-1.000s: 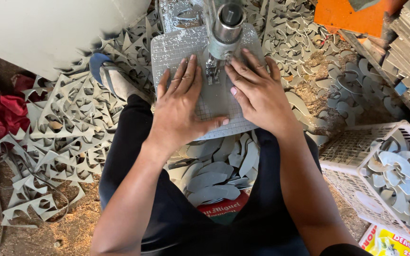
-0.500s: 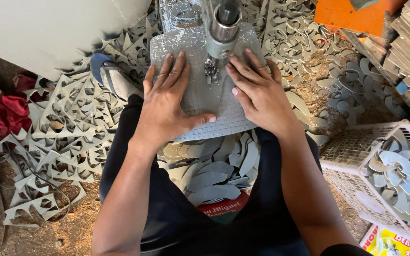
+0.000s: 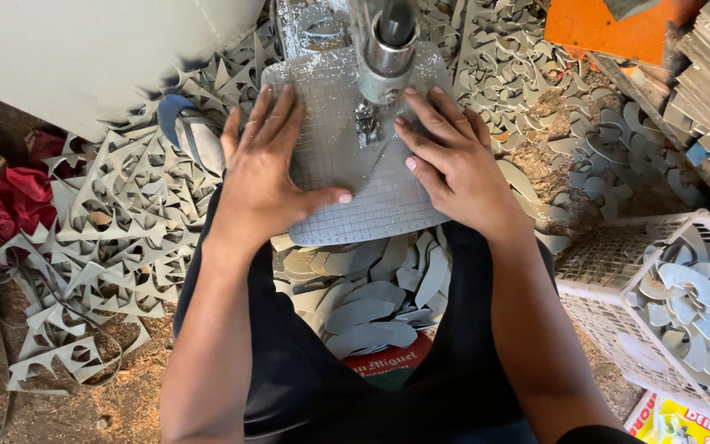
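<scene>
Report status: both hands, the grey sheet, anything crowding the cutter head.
Left hand and right hand flat on grey gridded sheet, either side of cutter head. Cut curved pieces piled below. White basket at right.

Both hands lie flat on a grey gridded sheet (image 3: 347,185), the left hand (image 3: 269,177) at nine o'clock and the right hand (image 3: 454,168) at three o'clock of the upright metal cutting head (image 3: 388,53). Grey curved cut-outs (image 3: 371,304) pile at six o'clock. A white plastic basket (image 3: 610,263) holding more sits at four o'clock.
</scene>
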The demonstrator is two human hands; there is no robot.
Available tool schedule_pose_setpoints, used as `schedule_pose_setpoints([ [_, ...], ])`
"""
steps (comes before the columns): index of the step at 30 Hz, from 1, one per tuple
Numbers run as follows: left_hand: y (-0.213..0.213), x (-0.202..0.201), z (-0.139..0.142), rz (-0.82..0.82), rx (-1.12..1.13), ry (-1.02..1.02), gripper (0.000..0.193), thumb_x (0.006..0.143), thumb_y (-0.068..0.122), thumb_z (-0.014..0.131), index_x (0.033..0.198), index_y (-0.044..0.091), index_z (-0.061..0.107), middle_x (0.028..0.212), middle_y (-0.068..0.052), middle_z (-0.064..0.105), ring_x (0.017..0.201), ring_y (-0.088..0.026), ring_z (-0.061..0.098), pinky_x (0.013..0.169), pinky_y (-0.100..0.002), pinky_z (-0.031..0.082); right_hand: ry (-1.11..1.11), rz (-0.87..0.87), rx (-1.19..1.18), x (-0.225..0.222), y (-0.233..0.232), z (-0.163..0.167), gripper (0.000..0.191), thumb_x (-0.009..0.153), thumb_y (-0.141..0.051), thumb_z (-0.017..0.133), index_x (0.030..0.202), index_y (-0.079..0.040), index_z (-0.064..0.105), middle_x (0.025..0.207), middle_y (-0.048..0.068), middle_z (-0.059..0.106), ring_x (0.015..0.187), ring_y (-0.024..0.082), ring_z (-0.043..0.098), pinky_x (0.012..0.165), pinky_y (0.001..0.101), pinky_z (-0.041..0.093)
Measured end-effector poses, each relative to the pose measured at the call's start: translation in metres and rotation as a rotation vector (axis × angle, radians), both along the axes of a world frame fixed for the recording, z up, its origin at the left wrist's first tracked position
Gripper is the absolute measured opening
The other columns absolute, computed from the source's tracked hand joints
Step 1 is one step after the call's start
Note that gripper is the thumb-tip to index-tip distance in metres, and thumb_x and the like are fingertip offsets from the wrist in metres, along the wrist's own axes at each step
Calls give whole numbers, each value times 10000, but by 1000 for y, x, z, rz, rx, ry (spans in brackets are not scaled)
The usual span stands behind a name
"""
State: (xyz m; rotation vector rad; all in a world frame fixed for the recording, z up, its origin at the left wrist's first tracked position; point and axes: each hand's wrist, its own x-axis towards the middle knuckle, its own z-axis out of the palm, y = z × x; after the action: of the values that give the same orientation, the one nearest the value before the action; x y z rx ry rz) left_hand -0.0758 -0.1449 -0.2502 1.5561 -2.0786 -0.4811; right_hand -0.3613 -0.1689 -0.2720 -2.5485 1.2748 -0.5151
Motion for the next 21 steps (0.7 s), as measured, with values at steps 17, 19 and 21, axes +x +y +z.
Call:
schedule_pose_setpoints([
  [17, -5, 15, -8, 115, -20, 56, 1148, 492, 497, 991, 1424, -27, 574, 1546, -210, 502, 1522, -409, 303, 1221, -617, 91, -69, 11, 16, -3, 4, -3, 358, 1047, -237, 648, 1397, -191, 702, 1706, 35, 336, 1598, 323, 265, 1262, 583, 230],
  [19, -5, 16, -8, 124, -19, 66, 1141, 485, 494, 990, 1425, -7, 580, 1548, -203, 507, 1521, -407, 304, 1223, -619, 89, -82, 15, 16, -3, 5, -2, 356, 1047, -239, 646, 1395, -192, 704, 1708, 51, 328, 1599, 326, 262, 1263, 580, 228],
  [21, -6, 17, -7, 123, -31, 73, 1116, 508, 493, 995, 1422, -1, 587, 1539, -204, 515, 1516, -422, 302, 1213, -628, 90, -85, 10, 19, -3, 5, -1, 355, 1045, -239, 648, 1393, -195, 707, 1709, 61, 322, 1598, 326, 261, 1263, 579, 220],
])
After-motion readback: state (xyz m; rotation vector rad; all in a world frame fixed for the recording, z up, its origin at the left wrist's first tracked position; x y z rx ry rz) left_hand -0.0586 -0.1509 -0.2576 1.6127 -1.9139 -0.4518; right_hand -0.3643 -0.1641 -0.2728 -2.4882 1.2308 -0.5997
